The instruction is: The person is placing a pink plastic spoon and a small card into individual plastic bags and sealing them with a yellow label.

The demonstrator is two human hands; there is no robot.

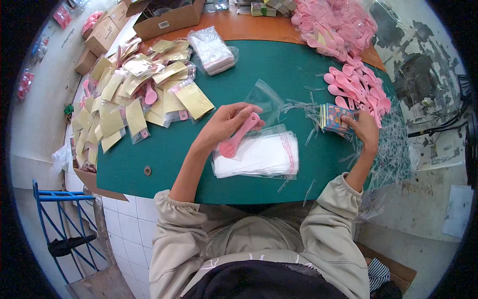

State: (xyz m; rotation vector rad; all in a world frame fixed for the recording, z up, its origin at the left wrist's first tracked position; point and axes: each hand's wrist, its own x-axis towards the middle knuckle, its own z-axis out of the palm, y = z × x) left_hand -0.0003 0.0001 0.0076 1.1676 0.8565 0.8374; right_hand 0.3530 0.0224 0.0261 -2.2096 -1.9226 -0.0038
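Observation:
My left hand (226, 123) is closed on a pink plastic spoon (241, 134), its bowl pointing down toward me and its holed handle end up by my fingertips. Just beyond those fingers is a clear zip bag (268, 102); whether they also grip it I cannot tell. Below the spoon lies a stack of clear bags with white faces (259, 157). Over to the right, my right hand (366, 130) has its thumb on top of a small stack of printed blue cards (334, 119), the other fingers partly hidden at the stack's side.
Filled packets with yellowish cards (134, 99) are heaped at the left. A bundle of clear bags (213, 50) lies at the back. Loose pink spoons (358, 84) and a bagged pile of spoons (338, 22) occupy the far right. Clear plastic strips (386, 144) litter the green tabletop's (169, 154) right edge.

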